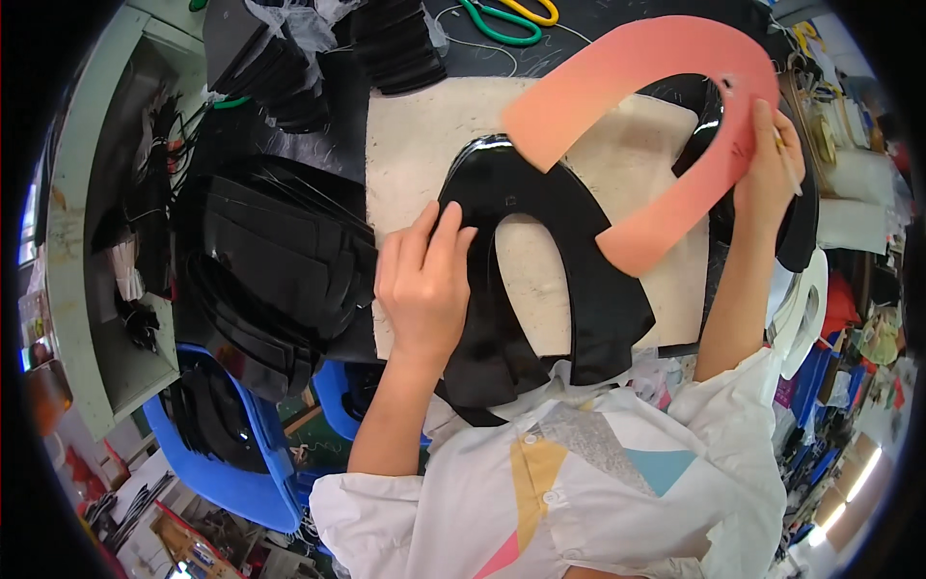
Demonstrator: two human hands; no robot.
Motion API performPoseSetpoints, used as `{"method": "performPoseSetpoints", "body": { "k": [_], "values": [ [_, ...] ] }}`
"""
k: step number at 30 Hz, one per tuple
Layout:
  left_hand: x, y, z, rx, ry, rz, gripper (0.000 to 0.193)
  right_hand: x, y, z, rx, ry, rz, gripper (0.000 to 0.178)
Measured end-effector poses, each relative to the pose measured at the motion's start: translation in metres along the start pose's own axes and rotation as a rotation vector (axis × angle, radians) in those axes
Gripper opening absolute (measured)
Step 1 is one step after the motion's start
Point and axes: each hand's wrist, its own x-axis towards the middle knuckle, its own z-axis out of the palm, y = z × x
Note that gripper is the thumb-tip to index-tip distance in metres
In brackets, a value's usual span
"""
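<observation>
A pink-orange U-shaped template (666, 53) is raised at a tilt over the right part of the board, with my right hand (769, 174) closed on its right side. A thin pen-like stick (797, 181) also shows between the fingers of that hand. Below the template lies a glossy black U-shaped piece (516, 188), its two legs pointing toward me. It seems to be on top of other black pieces. My left hand (422, 280) has its fingers stretched apart, the fingertips resting at the black piece's left edge.
Beneath the work is a pale board (415, 125) on a dark table. Stacked black sheets (280, 241) lie at left, more black stacks (395, 43) at the back. Green-handled scissors (506, 29) lie far off. Blue plastic chairs (207, 482) stand at the lower left; a grey cabinet (87, 222) borders the left.
</observation>
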Motion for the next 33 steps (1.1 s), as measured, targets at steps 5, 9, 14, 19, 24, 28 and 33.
{"method": "performPoseSetpoints", "body": {
  "k": [5, 9, 14, 19, 24, 28, 33],
  "values": [
    [0.009, 0.007, -0.003, -0.062, 0.001, -0.046, 0.029, 0.005, -0.009, -0.015, 0.239, 0.053, 0.063, 0.018],
    [0.008, 0.013, -0.014, -0.296, -0.015, -0.168, 0.035, 0.002, -0.020, -0.005, 0.408, 0.103, 0.113, 0.016],
    [0.017, -0.020, -0.117, -0.758, 0.318, -0.729, 0.023, 0.009, -0.010, -0.013, 0.659, -0.107, 0.415, 0.014],
    [0.006, -0.205, -0.212, -0.504, 0.352, -0.806, 0.042, -0.051, -0.014, 0.053, 0.021, -0.307, 0.429, 0.024],
    [0.037, -0.134, -0.137, 0.232, 0.350, -0.409, 0.031, -0.112, -0.004, 0.089, -0.342, -0.708, -0.076, 0.032],
    [0.018, -0.012, -0.055, -0.078, -0.197, -0.078, 0.031, -0.117, -0.003, 0.094, -0.434, -0.769, -0.155, 0.032],
    [-0.004, 0.013, -0.010, -0.123, -0.224, -0.122, 0.033, -0.118, -0.006, 0.092, -0.440, -0.786, -0.145, 0.031]
  ]
}}
